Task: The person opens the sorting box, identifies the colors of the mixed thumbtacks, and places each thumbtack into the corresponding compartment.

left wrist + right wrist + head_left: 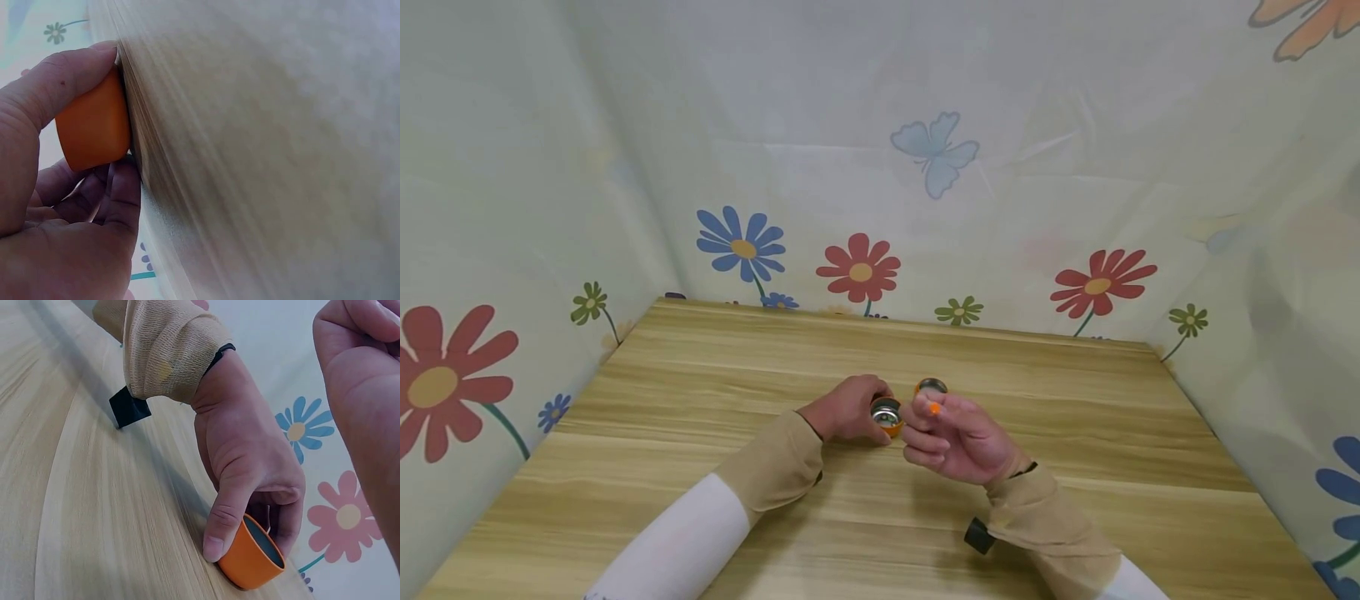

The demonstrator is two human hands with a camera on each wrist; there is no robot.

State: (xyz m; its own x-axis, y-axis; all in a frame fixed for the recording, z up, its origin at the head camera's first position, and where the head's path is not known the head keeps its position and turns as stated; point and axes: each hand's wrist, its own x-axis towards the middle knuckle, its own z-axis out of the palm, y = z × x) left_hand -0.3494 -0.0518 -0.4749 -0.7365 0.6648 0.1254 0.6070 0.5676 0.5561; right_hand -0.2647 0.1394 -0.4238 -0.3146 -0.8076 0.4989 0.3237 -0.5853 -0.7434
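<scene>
A short orange cup-like container point(889, 430) with a dark rim and shiny silver inside stands on the wooden table point(760, 367). My left hand point(852, 410) grips it from the left, with thumb and fingers on opposite sides. Its smooth orange wall point(94, 125) shows in the left wrist view. To the right, my right hand point(958, 437) is raised with curled fingers and pinches a small bright orange piece point(935, 409) at the fingertips; its shape is mostly hidden. A second round orange-rimmed container point(932, 384) sits just behind that hand, partly covered by it.
A flower-printed curtain point(857, 183) closes off the back and both sides of the table. A black block point(978, 536) sticks out from the right sleeve point(1048, 521), low over the wood.
</scene>
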